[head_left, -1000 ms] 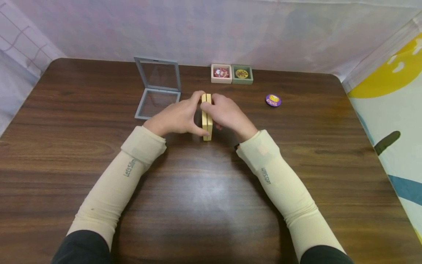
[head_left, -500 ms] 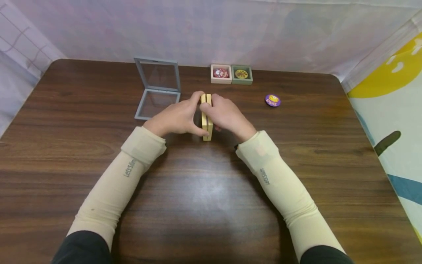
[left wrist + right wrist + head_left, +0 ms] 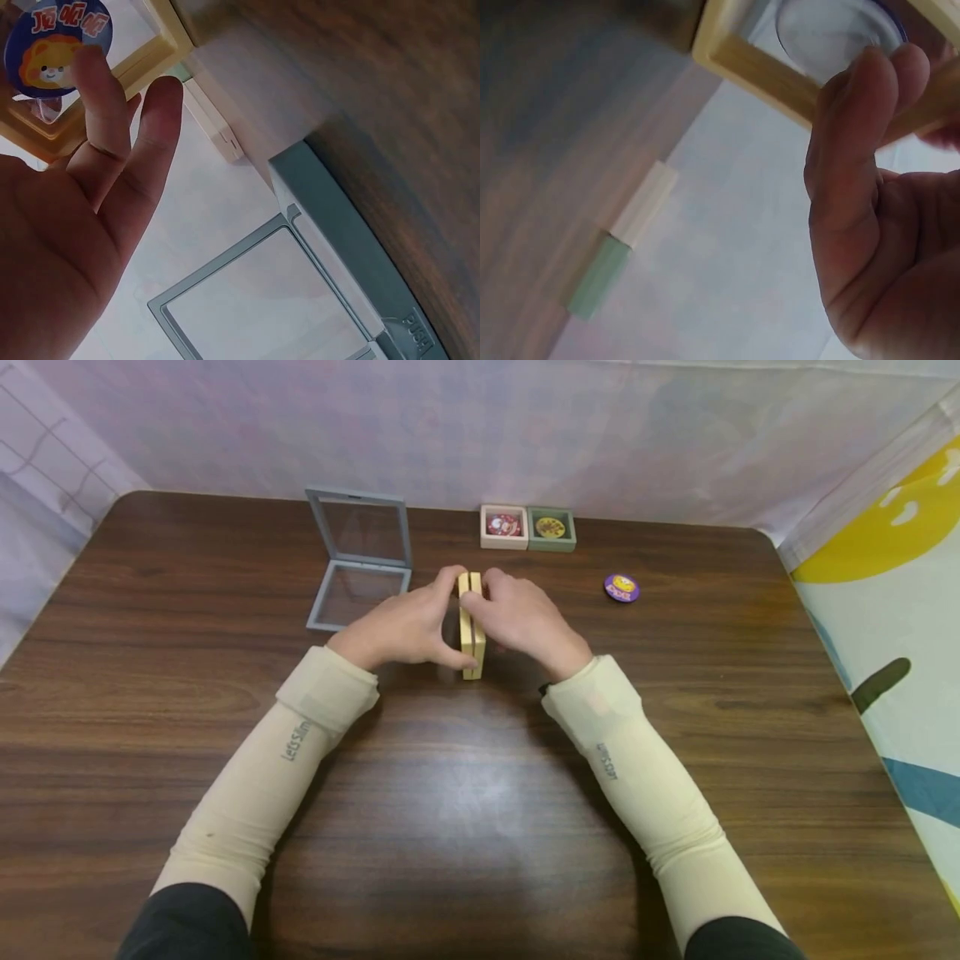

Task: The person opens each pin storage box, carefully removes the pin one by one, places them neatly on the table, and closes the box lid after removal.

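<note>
A yellow display frame [image 3: 472, 635] stands on its narrow edge at the middle of the table, a thin dark gap running between its two halves. My left hand [image 3: 408, 622] holds it from the left, thumb at the near end and index finger at the far end. From the other side my right hand [image 3: 521, 617] grips it, with the thumb over the top edge. Inside the frame, the left wrist view shows a blue badge [image 3: 46, 49] with a lion face, touched by a left fingertip. Curled right fingers [image 3: 855, 112] lie against the opposite side, over the badge's clear back.
Left of the hands stands an opened grey display frame [image 3: 324, 597], its lid raised. Two small boxed badges sit at the back edge, one in a pink box [image 3: 504, 544] and one in a green box [image 3: 552, 546]. A purple badge [image 3: 622, 587] lies at right.
The right hand and wrist have shifted slightly to the right. The left hand and the yellow display frame stay almost where they were.
</note>
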Action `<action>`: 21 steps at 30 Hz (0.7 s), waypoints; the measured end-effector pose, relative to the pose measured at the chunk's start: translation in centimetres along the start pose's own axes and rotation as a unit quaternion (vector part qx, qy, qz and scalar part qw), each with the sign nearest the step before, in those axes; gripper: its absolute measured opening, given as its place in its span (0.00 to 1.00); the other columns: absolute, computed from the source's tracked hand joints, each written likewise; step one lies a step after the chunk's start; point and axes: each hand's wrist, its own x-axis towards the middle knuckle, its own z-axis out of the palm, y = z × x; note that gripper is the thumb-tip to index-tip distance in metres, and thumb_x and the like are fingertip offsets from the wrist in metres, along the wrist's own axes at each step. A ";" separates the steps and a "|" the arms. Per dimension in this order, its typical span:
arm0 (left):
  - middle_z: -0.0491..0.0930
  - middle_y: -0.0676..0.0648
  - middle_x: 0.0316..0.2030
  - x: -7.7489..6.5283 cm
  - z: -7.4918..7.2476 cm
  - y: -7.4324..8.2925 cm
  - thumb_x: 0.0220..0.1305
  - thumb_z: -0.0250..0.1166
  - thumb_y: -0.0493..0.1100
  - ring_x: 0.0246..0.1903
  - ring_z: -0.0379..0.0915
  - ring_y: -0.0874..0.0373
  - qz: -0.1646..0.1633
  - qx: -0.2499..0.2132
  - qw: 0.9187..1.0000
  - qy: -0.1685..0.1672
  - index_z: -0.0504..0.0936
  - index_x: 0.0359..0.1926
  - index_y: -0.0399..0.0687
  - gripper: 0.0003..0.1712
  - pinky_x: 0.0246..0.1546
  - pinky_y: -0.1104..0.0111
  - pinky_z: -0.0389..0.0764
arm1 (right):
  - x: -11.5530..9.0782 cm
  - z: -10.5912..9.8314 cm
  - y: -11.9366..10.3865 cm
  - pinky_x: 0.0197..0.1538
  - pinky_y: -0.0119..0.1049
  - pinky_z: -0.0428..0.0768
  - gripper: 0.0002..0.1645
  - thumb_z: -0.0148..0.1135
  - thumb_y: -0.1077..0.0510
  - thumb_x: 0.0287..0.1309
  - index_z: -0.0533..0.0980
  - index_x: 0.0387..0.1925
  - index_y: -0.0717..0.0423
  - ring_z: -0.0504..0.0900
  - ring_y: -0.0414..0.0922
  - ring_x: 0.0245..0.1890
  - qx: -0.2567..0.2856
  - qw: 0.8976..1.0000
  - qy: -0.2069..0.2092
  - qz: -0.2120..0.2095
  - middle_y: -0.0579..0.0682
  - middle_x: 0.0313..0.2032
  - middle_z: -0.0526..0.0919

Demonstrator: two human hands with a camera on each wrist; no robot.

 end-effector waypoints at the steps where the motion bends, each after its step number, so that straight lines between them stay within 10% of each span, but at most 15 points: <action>1: 0.73 0.41 0.50 0.0 0.0 0.0 0.43 0.73 0.62 0.38 0.76 0.49 -0.001 0.001 1.000 -0.001 0.43 0.68 0.49 0.62 0.39 0.55 0.78 | -0.1 -0.2 0.0 0.29 0.40 0.75 0.19 0.45 0.44 0.61 0.69 0.42 0.53 0.79 0.48 0.25 -0.008 1.000 0.008 0.001 0.52 0.29 0.79; 8: 0.75 0.41 0.49 -0.1 -0.1 0.0 0.43 0.73 0.63 0.39 0.76 0.50 -0.010 -0.005 1.000 -0.005 0.40 0.70 0.47 0.66 0.41 0.54 0.79 | -0.2 -0.9 0.0 0.32 0.41 0.73 0.29 0.53 0.47 0.58 0.64 0.58 0.53 0.75 0.48 0.30 -0.012 0.999 0.048 -0.018 0.51 0.32 0.76; 21: 0.74 0.41 0.52 0.0 -0.1 0.0 0.43 0.73 0.62 0.46 0.75 0.49 -0.006 -0.002 1.000 -0.005 0.40 0.70 0.49 0.65 0.47 0.50 0.78 | -0.5 -1.1 -0.1 0.32 0.39 0.75 0.22 0.54 0.53 0.63 0.67 0.58 0.53 0.79 0.46 0.28 -0.005 0.996 0.047 -0.076 0.49 0.33 0.82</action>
